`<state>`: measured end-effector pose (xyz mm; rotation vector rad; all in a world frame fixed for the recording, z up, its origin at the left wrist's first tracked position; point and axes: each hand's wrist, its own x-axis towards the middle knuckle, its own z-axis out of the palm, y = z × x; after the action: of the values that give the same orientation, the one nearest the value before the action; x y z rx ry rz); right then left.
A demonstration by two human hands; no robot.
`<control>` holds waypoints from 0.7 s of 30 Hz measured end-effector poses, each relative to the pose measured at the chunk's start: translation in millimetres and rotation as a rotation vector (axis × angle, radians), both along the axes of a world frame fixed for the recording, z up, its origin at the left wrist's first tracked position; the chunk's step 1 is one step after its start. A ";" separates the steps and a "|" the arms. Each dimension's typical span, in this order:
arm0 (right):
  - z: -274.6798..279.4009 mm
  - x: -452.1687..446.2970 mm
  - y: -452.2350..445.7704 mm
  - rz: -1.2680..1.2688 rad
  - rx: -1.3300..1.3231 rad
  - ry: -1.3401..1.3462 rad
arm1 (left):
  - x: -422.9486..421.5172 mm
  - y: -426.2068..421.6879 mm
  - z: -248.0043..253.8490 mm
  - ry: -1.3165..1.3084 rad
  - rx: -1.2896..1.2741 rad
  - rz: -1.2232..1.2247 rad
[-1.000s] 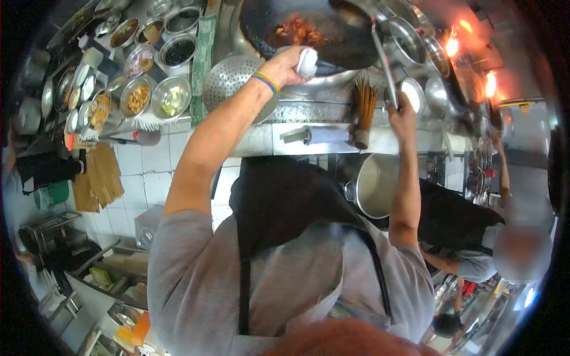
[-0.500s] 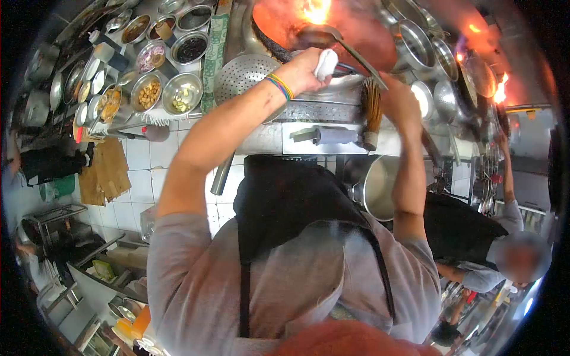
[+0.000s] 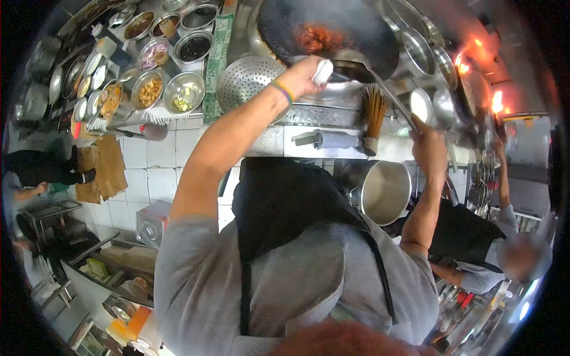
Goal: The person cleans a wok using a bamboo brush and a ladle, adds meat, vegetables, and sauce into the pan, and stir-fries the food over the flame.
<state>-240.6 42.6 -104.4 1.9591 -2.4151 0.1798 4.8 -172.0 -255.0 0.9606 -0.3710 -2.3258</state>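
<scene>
My left hand (image 3: 304,77) is closed round a folded white cloth (image 3: 322,71) at the near rim of a large dark wok (image 3: 377,41). The wok's handle is mostly hidden under that grip. Reddish-brown food (image 3: 320,38) lies in the wok, with smoke over it. In my right hand (image 3: 428,145) is the long handle of a ladle (image 3: 392,98). Its bowl rests low over the near side of the wok; whether it touches the metal I cannot tell. A perforated strainer (image 3: 246,83) sits left of the wok, under my left forearm.
Bowls of ingredients (image 3: 184,94) crowd the left counter. A bamboo brush (image 3: 374,121) stands near the stove's front edge, with a deep pot (image 3: 386,190) below. Metal bowls (image 3: 418,50) line the right side. A co-worker (image 3: 475,237) works at a flaming burner (image 3: 497,101).
The large flame and red glow in my wok have gone, leaving food and smoke visible. My right hand has moved right and back towards me, drawing the ladle to the wok's near side.
</scene>
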 end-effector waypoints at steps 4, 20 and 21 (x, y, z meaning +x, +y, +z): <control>19.6 22.6 9.0 0.038 0.068 0.014 | -6.2 17.4 25.2 -0.038 0.051 -0.013; -38.4 9.8 -75.9 0.015 -0.130 -0.111 | 15.6 88.3 -43.5 -0.150 0.002 -0.005; -28.2 4.5 -64.7 0.002 -0.088 -0.120 | 16.3 85.5 -35.1 -0.119 -0.008 0.015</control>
<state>-236.1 -22.1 -132.5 1.9666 -2.4301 0.4085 21.2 -86.5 -290.0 1.0971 -0.4188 -2.2583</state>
